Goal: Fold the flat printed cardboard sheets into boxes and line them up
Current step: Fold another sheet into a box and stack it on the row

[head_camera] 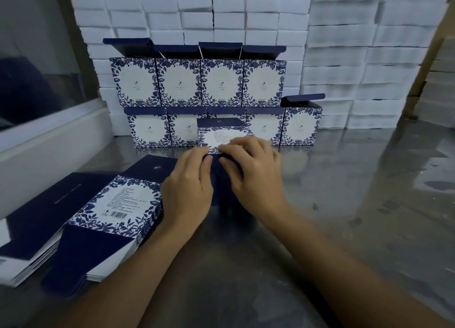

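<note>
Box (222,136) mid-tabletop (344,192), near the far finished rows (197,86); left hand (189,180) and right hand (253,170) press curled fingers on its navy flap. Flat sheets (118,204) stacked near left.

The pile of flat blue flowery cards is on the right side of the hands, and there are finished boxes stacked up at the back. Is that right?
Not quite. The head view shows the pile of flat cards lying to the left of the hands, beside the left hand, not the right. The rest holds: the finished boxes are stacked at the back, and both hands, the right hand too, are working on a box in front of them.
</note>
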Demonstrator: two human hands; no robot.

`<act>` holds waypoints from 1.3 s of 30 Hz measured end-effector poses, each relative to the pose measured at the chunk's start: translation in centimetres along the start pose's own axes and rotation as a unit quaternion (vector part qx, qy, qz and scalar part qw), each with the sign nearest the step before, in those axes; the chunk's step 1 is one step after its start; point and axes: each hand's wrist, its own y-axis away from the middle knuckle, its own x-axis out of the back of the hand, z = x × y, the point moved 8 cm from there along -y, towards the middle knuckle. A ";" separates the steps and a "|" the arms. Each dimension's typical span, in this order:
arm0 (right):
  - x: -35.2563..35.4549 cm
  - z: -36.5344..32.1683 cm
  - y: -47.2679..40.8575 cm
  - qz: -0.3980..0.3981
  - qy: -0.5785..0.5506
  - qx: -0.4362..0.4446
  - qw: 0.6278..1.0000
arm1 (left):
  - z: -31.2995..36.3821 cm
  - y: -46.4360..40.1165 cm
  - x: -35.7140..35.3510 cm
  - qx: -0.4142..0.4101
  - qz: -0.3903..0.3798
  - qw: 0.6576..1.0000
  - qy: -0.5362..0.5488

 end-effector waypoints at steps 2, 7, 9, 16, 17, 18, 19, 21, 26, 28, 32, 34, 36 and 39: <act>-0.7 -1.0 0.1 -0.012 0.012 -0.012 1.000 | 0.4 -0.1 0.2 -0.004 0.006 1.000 -0.017; -1.0 -0.6 -0.6 -0.025 -0.003 -0.045 0.999 | 0.7 -0.4 0.3 -0.004 0.007 1.000 -0.028; -0.9 -0.3 -0.8 -0.027 -0.003 -0.048 0.998 | 0.7 -0.4 0.3 -0.008 0.011 1.000 -0.020; 0.0 2.0 0.1 0.027 -0.066 -0.058 0.996 | -0.5 0.1 -0.3 0.026 -0.011 0.999 0.027; 0.0 2.2 0.0 0.027 -0.074 -0.061 0.995 | -0.6 0.3 -0.5 0.029 -0.022 0.999 0.029; 0.0 2.3 -0.1 0.026 -0.080 -0.063 0.994 | -0.8 0.4 -0.7 0.032 -0.031 0.999 0.031; -0.1 2.4 -0.2 0.026 -0.085 -0.064 0.994 | -0.9 0.5 -0.8 0.034 -0.040 0.998 0.035; -0.2 2.5 -0.2 0.029 -0.096 -0.061 0.993 | -1.1 0.7 -1.1 0.034 -0.054 0.997 0.044; -0.7 4.7 0.9 -0.005 -0.151 -0.133 0.980 | -2.4 0.7 -1.8 0.055 -0.078 0.992 0.083; -1.7 5.8 1.4 -0.068 -0.174 -0.170 0.968 | -2.8 0.6 -1.9 0.059 -0.077 0.992 0.085; -1.7 6.3 1.0 -0.067 -0.194 -0.181 0.962 | -2.8 0.8 -2.1 0.052 -0.074 0.993 0.082; -1.8 6.3 0.8 -0.060 -0.205 -0.180 0.960 | -2.8 1.0 -2.3 0.048 -0.079 0.993 0.077; -1.8 6.6 0.8 -0.059 -0.217 -0.185 0.957 | -2.8 1.2 -2.6 0.051 -0.088 0.992 0.074; -2.6 7.0 1.6 -0.115 -0.244 -0.190 0.944 | -3.0 1.2 -2.6 0.061 -0.090 0.991 0.076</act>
